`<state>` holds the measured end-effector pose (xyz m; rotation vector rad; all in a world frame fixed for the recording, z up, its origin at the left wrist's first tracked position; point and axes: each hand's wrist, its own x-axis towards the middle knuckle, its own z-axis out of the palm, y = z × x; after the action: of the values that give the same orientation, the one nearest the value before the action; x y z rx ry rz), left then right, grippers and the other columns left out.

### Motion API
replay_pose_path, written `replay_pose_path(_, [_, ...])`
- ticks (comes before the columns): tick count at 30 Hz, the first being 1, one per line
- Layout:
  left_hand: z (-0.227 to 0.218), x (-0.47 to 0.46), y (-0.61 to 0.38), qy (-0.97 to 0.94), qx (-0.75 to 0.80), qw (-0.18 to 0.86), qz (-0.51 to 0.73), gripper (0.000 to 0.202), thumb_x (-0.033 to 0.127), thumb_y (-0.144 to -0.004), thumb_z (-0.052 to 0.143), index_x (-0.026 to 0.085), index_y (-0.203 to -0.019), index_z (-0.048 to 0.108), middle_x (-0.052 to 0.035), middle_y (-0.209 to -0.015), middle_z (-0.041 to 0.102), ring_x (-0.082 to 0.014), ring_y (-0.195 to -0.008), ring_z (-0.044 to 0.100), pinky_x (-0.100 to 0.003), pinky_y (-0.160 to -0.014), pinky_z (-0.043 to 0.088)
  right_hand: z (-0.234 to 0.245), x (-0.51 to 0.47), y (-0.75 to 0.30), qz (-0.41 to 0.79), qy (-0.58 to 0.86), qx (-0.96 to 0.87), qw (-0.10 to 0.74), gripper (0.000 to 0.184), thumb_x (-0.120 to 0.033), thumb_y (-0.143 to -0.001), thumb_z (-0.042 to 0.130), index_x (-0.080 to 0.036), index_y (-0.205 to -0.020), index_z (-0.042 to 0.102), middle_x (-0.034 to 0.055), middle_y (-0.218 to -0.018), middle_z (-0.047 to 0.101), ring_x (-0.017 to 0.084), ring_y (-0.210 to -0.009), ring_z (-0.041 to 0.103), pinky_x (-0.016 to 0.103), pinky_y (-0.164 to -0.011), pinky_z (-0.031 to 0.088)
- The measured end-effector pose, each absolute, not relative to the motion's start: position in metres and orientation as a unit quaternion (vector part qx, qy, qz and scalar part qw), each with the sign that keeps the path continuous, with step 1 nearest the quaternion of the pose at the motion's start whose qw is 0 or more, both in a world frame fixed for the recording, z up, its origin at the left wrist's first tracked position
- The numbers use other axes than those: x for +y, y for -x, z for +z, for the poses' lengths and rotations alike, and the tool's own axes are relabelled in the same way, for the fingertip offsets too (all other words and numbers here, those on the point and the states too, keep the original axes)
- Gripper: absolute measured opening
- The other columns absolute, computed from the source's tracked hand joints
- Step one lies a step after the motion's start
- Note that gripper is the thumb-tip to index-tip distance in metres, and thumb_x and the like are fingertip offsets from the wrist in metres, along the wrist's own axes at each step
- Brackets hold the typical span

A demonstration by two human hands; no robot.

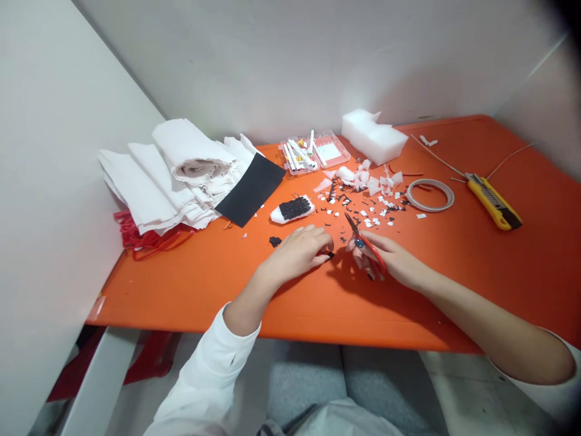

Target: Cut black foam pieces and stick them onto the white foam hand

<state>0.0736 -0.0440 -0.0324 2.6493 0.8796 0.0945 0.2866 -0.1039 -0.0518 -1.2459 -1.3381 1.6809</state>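
Note:
My right hand (373,253) is closed around red-handled scissors (376,257), their narrow dark blades pointing up and away over the scraps. To the left, my left hand (303,249) rests low over the table with its fingers curled in. Something small and black shows at its thumb tip; whether this is a scrap or a nail I cannot tell. Just beyond that hand lies a white foam piece (276,215) with overlapping black pieces (295,208) covering its top. A small pile of black cut pieces (275,241) sits beside the left wrist.
Black and white scraps (363,209) litter the orange table (181,297). Behind them are a marker case (333,151) and a white foam block (374,138). A tape roll (430,195) and yellow utility knife (494,203) lie right; black sheet (251,189) and white paper stack (154,181) lie left.

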Motion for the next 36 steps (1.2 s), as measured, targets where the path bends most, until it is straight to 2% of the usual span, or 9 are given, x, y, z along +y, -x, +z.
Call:
replay_pose_path(6, [-0.0339,-0.0399,-0.0721,-0.930,0.343,0.117,0.057,0.012,0.023,-0.091,0.048,0.019,-0.097,0.058,-0.0060,-0.100,0.059,-0.0209,-0.097,0.052,-0.034,-0.089,0.040,-0.0546,-0.1053,-0.2845,0.651,0.465,-0.513,0.310,0.028,-0.047,-0.090,0.048,-0.020,-0.092,0.054,-0.0013,-0.070,0.058,0.010,-0.048,0.055,0.019,-0.037,0.037])
replay_pose_path(12, [-0.0344,-0.0435,-0.0727,-0.937,0.317,0.145,0.040,0.015,0.032,-0.088,0.055,0.019,-0.096,0.059,-0.0054,-0.097,0.058,-0.0205,-0.094,0.052,-0.032,-0.082,0.042,-0.0532,-0.1042,-0.2855,0.639,0.473,-0.508,0.332,0.028,-0.048,-0.090,0.048,-0.020,-0.088,0.050,-0.0016,-0.072,0.057,0.009,-0.047,0.054,0.020,-0.039,0.037])
replay_pose_path(19, [-0.0376,-0.0422,-0.0735,-0.934,0.320,0.152,0.041,0.011,0.027,-0.089,0.053,0.018,-0.090,0.059,-0.0053,-0.094,0.059,-0.0197,-0.090,0.053,-0.032,-0.082,0.041,-0.0525,-0.1062,-0.2856,0.633,0.480,-0.528,0.301,0.031,-0.048,-0.092,0.046,-0.020,-0.080,0.050,-0.0075,-0.049,0.045,0.007,-0.034,0.036,0.020,-0.035,0.031])
replay_pose_path(25, [-0.0390,-0.0414,-0.0735,-0.936,0.321,0.140,0.041,0.010,0.026,-0.090,0.052,0.018,-0.090,0.058,-0.0048,-0.093,0.060,-0.0194,-0.090,0.053,-0.032,-0.082,0.041,-0.0522,-0.1042,-0.2864,0.626,0.483,-0.527,0.312,0.026,-0.045,-0.090,0.050,-0.019,-0.087,0.054,-0.0059,-0.055,0.053,0.008,-0.036,0.043,0.021,-0.037,0.033])
replay_pose_path(31, [-0.0393,-0.0395,-0.0727,-0.932,0.347,0.098,0.042,0.016,0.023,-0.093,0.044,0.018,-0.095,0.058,-0.0071,-0.097,0.058,-0.0208,-0.093,0.052,-0.034,-0.084,0.040,-0.0525,-0.1043,-0.2856,0.629,0.491,-0.518,0.309,0.025,-0.044,-0.089,0.050,-0.019,-0.083,0.053,-0.0059,-0.056,0.053,0.007,-0.037,0.044,0.021,-0.037,0.033])
replay_pose_path(36, [-0.0368,-0.0421,-0.0740,-0.932,0.342,0.115,0.034,0.017,0.031,-0.091,0.050,0.018,-0.096,0.059,-0.0068,-0.096,0.058,-0.0216,-0.093,0.051,-0.034,-0.083,0.041,-0.0521,-0.1039,-0.2852,0.630,0.483,-0.521,0.315,0.026,-0.044,-0.090,0.049,-0.019,-0.085,0.053,-0.0055,-0.057,0.051,0.007,-0.038,0.043,0.020,-0.036,0.033])
